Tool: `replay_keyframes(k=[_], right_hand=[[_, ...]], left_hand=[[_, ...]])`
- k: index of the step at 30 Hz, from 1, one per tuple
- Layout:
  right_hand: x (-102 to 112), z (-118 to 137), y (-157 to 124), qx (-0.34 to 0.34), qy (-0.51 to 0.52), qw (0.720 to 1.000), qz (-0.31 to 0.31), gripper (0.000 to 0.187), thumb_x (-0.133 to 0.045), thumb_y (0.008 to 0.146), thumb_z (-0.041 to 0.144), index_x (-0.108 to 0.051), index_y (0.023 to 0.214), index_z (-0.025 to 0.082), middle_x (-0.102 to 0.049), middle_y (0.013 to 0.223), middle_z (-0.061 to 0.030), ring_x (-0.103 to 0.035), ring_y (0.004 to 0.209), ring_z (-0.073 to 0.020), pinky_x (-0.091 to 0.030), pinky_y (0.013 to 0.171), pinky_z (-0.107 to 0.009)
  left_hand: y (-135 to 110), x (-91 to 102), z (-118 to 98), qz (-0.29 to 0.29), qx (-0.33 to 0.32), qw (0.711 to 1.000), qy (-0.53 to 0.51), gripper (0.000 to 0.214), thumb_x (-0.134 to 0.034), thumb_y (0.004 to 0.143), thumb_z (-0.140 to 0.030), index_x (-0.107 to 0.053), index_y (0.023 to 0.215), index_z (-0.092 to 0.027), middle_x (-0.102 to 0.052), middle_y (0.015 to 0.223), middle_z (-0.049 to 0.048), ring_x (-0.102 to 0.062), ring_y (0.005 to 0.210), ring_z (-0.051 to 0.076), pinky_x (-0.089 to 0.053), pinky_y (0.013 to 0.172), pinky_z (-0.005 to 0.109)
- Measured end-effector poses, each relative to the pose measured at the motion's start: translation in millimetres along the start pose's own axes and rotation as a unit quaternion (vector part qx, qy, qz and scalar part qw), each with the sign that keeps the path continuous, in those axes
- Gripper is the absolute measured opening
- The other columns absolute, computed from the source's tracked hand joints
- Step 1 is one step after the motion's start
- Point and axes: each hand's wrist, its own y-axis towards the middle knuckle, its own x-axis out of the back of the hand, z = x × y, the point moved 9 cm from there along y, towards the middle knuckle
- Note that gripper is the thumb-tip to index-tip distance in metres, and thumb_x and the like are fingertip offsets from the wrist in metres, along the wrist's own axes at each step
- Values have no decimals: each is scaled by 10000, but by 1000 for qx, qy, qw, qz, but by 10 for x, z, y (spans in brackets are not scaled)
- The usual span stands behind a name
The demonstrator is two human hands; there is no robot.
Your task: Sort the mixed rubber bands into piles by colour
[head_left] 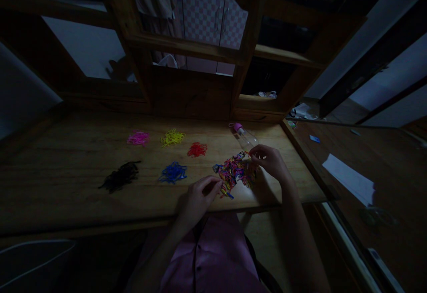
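A mixed heap of thin, multicoloured rubber bands (235,168) lies on the wooden desk between my hands. My left hand (202,191) is at the heap's near left edge, thumb and forefinger pinched together; whatever is between them is too small to make out. At the far right side of the heap, my right hand (269,161) pinches a reddish rubber band (247,153) at its fingertips. Left of the heap are single-colour piles: red bands (197,150), blue bands (173,172), yellow bands (172,138), pink bands (138,138) and black bands (120,177).
A clear bottle with a purple cap (246,136) lies behind the heap. Wooden shelving (193,93) rises along the desk's back edge. To the right, a lower brown surface holds white papers (348,178) and a small blue packet (314,138). The room is dim.
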Motion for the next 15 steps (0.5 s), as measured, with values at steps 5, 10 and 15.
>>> replay_keyframes(k=[5, 10, 15], right_hand=[[30, 158, -62, 19, 59, 998, -9, 127, -606, 814, 228, -682, 895, 168, -687, 796, -27, -611, 684, -140, -451, 610, -245], [-31, 562, -230, 71, 59, 996, -20, 104, -612, 822, 160, -660, 910, 186, -659, 813, -19, -574, 690, -130, -440, 617, -241], [-298, 963, -421, 124, 7, 992, 20, 121, -605, 838, 119, -635, 928, 194, -649, 890, -34, -592, 759, -144, -449, 677, -252]], left_hand=[[0, 3, 14, -4, 1, 1000, -15, 233, -553, 916, -396, -705, 924, -220, -734, 943, 13, -681, 880, 184, -516, 775, 238], [22, 24, 78, -23, 25, 996, -81, 254, -574, 901, -416, -699, 978, -209, -739, 975, 36, -689, 913, 194, -532, 791, 250], [60, 12, 144, -42, 41, 979, -197, 370, -629, 869, -408, -633, 1178, -205, -704, 1137, 75, -681, 1003, 201, -544, 874, 299]])
